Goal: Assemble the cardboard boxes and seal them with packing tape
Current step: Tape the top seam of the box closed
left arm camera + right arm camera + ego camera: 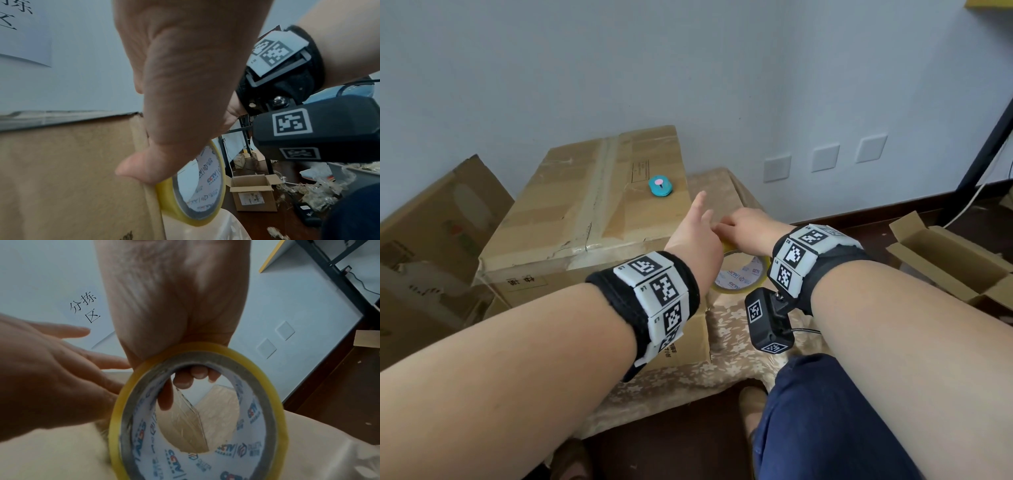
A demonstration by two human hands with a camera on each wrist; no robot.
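Observation:
A big taped cardboard box stands on a cloth-covered surface by the wall. At its right edge my left hand reaches forward with straight fingers. In the left wrist view its thumb presses a tape strip against the box's side. Just to the right, my right hand holds a yellow packing tape roll upright beside the box. The right wrist view shows its fingertips curled through the roll's core, and a clear strip leading off the roll.
A small teal gadget lies on the box top. Flattened cardboard leans at the left. A small open carton sits on the dark floor at the right, near a black frame. My leg is below.

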